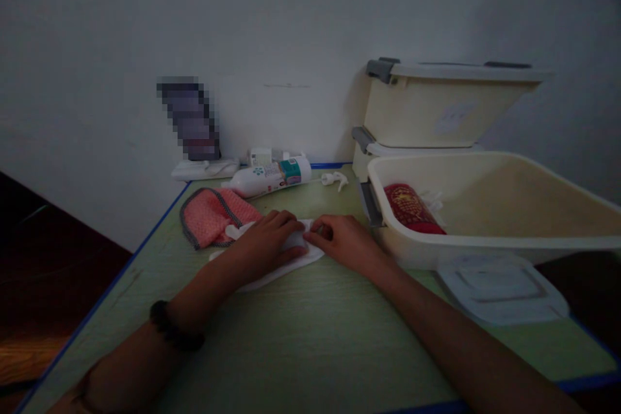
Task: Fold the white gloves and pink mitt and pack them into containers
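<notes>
Two bare forearms come in nearest me over the near edge of the table (301, 349), the left one wearing a dark bracelet (175, 326). Ahead of them I find the white cloth (295, 239), lying around the table's middle, farther from the near edge than from the far one, its left end against the pink cloth (206, 217) by the left edge. My left hand (272, 239) rests over it, that grip loose, thumb spread from curved fingers. My right hand (349, 242) has thumb and forefinger almost meeting at the cloth's right end; I cannot tell whether fabric is caught between them. To handle it well, I would press lightly with the left palm, take just the edge in the right fingertips, and ease creases out with short, low pulls. I would mind the bin (412, 252) at the far right corner, close beside the right wrist.
</notes>
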A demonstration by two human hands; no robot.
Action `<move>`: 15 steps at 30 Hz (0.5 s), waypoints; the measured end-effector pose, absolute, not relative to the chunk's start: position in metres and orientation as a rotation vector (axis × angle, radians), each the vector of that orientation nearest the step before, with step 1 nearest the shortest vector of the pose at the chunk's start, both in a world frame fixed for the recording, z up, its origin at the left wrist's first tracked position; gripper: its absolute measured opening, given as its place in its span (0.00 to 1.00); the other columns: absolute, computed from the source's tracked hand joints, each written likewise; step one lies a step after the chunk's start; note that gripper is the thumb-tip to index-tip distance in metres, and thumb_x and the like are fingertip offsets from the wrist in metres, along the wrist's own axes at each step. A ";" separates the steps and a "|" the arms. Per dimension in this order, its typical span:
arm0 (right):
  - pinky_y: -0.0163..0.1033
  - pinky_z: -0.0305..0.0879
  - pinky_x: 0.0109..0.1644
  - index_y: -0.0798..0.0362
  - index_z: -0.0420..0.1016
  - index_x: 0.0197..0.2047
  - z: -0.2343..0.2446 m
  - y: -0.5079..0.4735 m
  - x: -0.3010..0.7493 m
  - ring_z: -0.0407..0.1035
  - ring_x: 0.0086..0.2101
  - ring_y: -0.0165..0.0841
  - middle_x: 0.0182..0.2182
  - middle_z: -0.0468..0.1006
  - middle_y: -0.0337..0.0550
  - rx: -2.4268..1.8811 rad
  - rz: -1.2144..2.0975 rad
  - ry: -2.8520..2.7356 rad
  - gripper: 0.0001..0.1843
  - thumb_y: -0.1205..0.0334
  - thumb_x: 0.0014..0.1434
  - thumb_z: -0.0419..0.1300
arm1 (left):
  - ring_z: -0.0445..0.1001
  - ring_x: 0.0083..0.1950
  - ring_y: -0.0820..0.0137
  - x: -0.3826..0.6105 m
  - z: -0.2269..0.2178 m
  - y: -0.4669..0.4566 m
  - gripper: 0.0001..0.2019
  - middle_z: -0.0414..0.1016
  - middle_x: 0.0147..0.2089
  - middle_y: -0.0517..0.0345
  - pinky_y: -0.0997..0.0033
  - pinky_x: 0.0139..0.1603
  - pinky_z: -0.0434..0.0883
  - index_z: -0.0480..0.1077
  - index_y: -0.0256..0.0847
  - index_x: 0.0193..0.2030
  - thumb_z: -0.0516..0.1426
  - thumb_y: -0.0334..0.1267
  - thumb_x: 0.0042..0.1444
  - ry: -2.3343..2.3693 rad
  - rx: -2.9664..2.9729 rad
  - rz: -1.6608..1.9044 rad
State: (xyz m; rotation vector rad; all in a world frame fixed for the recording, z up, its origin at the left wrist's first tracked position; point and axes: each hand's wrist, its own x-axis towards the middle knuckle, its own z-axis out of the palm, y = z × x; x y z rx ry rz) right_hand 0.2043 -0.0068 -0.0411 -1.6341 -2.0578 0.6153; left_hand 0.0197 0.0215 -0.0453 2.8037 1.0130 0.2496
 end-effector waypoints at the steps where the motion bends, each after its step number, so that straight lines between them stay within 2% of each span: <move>1: 0.33 0.53 0.26 0.54 0.74 0.30 -0.041 -0.008 0.204 0.65 0.24 0.27 0.23 0.75 0.40 -1.633 0.595 -2.075 0.14 0.52 0.56 0.55 | 0.65 0.50 0.61 0.019 -0.046 0.021 0.19 0.66 0.50 0.48 0.59 0.49 0.65 0.62 0.39 0.53 0.49 0.46 0.59 1.008 2.804 0.259; 4: 0.33 0.50 0.24 0.53 0.73 0.26 -0.041 -0.009 0.203 0.63 0.22 0.27 0.21 0.73 0.38 -1.628 0.562 -2.135 0.17 0.49 0.56 0.54 | 0.65 0.50 0.61 0.019 -0.046 0.022 0.18 0.66 0.50 0.48 0.60 0.49 0.65 0.63 0.39 0.52 0.49 0.46 0.59 1.018 2.811 0.255; 8: 0.32 0.49 0.24 0.54 0.71 0.26 -0.044 -0.008 0.204 0.61 0.22 0.26 0.20 0.71 0.36 -1.606 0.654 -2.134 0.09 0.57 0.53 0.58 | 0.65 0.51 0.61 0.020 -0.044 0.022 0.18 0.65 0.51 0.47 0.60 0.51 0.64 0.62 0.37 0.53 0.51 0.44 0.59 1.023 2.818 0.208; 11: 0.32 0.51 0.25 0.54 0.69 0.26 -0.044 -0.008 0.204 0.61 0.22 0.26 0.20 0.69 0.36 -1.588 0.716 -2.091 0.07 0.61 0.53 0.57 | 0.64 0.51 0.61 0.019 -0.043 0.022 0.18 0.64 0.51 0.48 0.60 0.51 0.64 0.62 0.38 0.53 0.51 0.43 0.58 1.022 2.808 0.188; 15: 0.32 0.54 0.29 0.54 0.67 0.27 -0.042 -0.012 0.200 0.61 0.25 0.26 0.26 0.69 0.38 -1.467 0.623 -2.073 0.04 0.64 0.52 0.57 | 0.64 0.51 0.62 0.019 -0.043 0.022 0.18 0.65 0.50 0.49 0.62 0.51 0.63 0.63 0.40 0.53 0.51 0.44 0.58 1.023 2.795 0.221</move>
